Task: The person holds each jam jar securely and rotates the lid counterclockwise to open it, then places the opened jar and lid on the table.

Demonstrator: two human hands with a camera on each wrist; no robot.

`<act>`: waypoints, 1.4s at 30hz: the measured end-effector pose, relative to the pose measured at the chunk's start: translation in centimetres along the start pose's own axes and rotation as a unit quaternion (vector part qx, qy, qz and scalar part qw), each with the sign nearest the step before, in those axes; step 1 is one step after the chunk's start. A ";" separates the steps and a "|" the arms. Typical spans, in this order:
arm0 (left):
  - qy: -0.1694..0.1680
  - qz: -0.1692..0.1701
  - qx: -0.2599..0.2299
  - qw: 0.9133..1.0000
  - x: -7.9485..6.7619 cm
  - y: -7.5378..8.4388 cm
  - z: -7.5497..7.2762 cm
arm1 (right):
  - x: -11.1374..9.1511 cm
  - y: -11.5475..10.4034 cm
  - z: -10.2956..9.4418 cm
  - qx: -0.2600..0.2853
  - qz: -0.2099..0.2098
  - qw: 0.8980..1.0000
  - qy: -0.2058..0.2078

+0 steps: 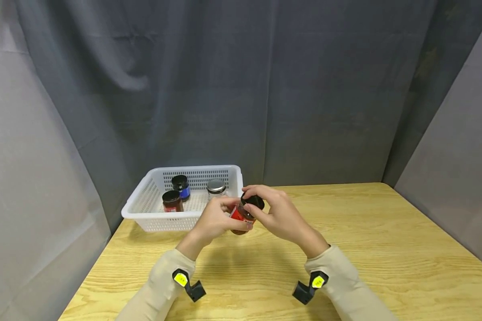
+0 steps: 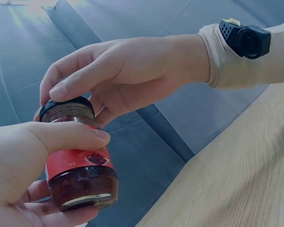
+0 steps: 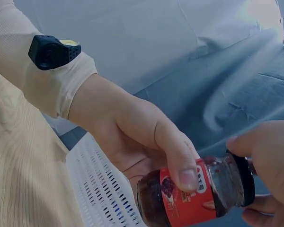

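Observation:
A glass jar (image 2: 83,182) with a red label and dark contents is held above the table, tilted. My left hand (image 1: 217,219) grips it round the body, thumb across the label. The fingers and thumb of my right hand (image 1: 279,214) pinch the rim of its black lid (image 1: 252,200), which sits on the jar's mouth. In the right wrist view the jar (image 3: 184,194) lies nearly sideways, the lid at its right end.
A white perforated basket (image 1: 144,216) stands behind and left of the hands. Inside are a dark jar with a blue label (image 1: 184,191), a black-lidded jar with a red label (image 1: 172,204) and a silver-lidded jar (image 1: 216,187). Grey curtains (image 1: 325,89) hang behind the wooden table (image 1: 365,232).

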State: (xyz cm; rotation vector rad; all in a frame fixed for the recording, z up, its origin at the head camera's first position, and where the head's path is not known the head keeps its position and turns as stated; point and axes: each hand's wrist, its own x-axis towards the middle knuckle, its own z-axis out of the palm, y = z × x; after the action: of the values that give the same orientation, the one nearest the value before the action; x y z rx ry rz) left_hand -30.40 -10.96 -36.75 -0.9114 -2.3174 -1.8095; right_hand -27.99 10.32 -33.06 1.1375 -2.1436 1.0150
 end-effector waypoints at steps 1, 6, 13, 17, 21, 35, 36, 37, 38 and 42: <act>0.000 0.002 0.002 1.000 0.0 0.0 -0.1 | 0.0 0.0 0.0 -0.001 0.003 1.000 0.002; 0.005 0.000 0.003 1.000 -0.1 0.2 -0.3 | 0.0 0.1 0.0 0.003 0.024 1.000 0.002; 0.014 -0.011 0.002 1.000 -0.1 0.3 -0.3 | -0.1 0.2 -0.4 -0.006 0.037 0.999 -0.012; 0.017 -0.011 0.002 1.000 -0.1 0.3 -0.3 | -0.1 0.1 -0.9 0.009 0.045 0.999 -0.027; 0.015 -0.004 0.005 1.000 0.0 0.2 -0.2 | -0.2 0.0 -1.2 0.006 0.040 0.998 -0.045; 0.018 -0.009 0.012 1.000 -0.1 0.1 -0.1 | -0.2 0.1 -0.8 0.004 0.032 0.999 -0.026; 0.019 -0.010 0.012 1.000 -0.1 0.1 0.0 | -0.2 0.1 -0.6 0.003 0.032 0.999 -0.019; 0.018 -0.010 0.010 1.000 -0.1 0.1 0.0 | -0.1 0.1 -0.5 0.002 0.033 0.999 -0.012; 0.017 -0.009 0.009 1.000 -0.1 0.0 0.0 | -0.1 0.1 -0.3 0.001 0.033 0.999 -0.005; 0.011 -0.001 0.008 1.000 0.0 -0.1 0.1 | -0.1 0.0 0.1 0.000 0.037 0.999 0.015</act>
State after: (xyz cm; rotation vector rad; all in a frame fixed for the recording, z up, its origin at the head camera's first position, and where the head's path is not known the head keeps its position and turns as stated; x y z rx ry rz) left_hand -30.42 -10.84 -36.83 -0.8828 -2.3161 -1.7889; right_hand -27.97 10.30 -33.14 1.0427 -2.1765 1.0580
